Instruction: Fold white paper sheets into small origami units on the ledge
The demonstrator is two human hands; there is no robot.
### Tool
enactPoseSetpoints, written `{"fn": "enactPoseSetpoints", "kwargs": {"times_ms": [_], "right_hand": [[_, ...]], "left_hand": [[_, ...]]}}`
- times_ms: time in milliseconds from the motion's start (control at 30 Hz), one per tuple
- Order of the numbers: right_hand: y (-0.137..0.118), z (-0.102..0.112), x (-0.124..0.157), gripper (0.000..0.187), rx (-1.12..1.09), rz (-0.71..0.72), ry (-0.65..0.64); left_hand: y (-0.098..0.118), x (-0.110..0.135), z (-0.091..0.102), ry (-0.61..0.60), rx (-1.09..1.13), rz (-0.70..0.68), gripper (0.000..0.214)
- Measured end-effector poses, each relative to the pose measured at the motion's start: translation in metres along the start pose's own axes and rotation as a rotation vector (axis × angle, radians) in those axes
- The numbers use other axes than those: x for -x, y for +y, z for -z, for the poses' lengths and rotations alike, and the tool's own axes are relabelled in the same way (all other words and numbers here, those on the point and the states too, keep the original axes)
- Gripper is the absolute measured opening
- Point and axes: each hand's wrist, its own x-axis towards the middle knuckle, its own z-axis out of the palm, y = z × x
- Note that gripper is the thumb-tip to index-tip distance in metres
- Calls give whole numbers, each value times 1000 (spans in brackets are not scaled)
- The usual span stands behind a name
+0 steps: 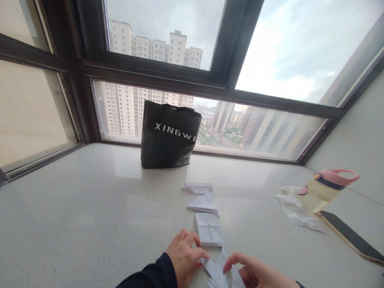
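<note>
Low in the view, a folded white paper piece (218, 269) with pointed flaps lies between my two hands. My left hand (184, 256), in a dark sleeve, has its thumb and curled fingers closed on the paper's left corner. My right hand (252, 271) is closed on its right side, with the index finger bent against a flap. Just beyond sits a square folded paper (210, 230) with crossing creases. Behind that are a triangular folded paper (204, 203) and a flat, boat-like folded paper (198, 188), in a row leading away from me.
A black bag (169, 140) with white lettering stands upright by the window (264, 124). At the right, a pale bottle with a pink lid (327, 188) stands beside crumpled tissue (295, 208). A dark phone-like flat object (351, 234) lies close to the right wall.
</note>
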Motion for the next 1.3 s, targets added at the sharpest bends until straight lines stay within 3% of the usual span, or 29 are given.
{"fn": "enactPoseSetpoints", "kwargs": {"times_ms": [200, 433, 700, 800, 867, 1000, 1167, 1300], "right_hand": [[1, 4, 0, 55, -53, 106, 9], [-2, 4, -16, 58, -123, 230, 125], [11, 0, -23, 40, 312, 120, 366], [7, -4, -24, 41, 464, 74, 425], [2, -7, -23, 44, 540, 55, 463], [-1, -9, -18, 42, 661, 63, 552], [-1, -3, -9, 34, 735, 90, 580], [-8, 2, -1, 23, 755, 178, 613]], "left_hand": [[2, 1, 6, -31, 7, 8, 30], [2, 2, 10, -39, 19, 27, 23], [5, 4, 21, 8, 66, 128, 28], [4, 4, 20, 87, -50, 26, 29], [4, 4, 16, 141, -162, -128, 29], [3, 4, -1, 273, -378, -378, 8], [-2, 5, -14, 312, -429, -405, 7], [-1, 3, -8, 265, -404, -375, 4]]}}
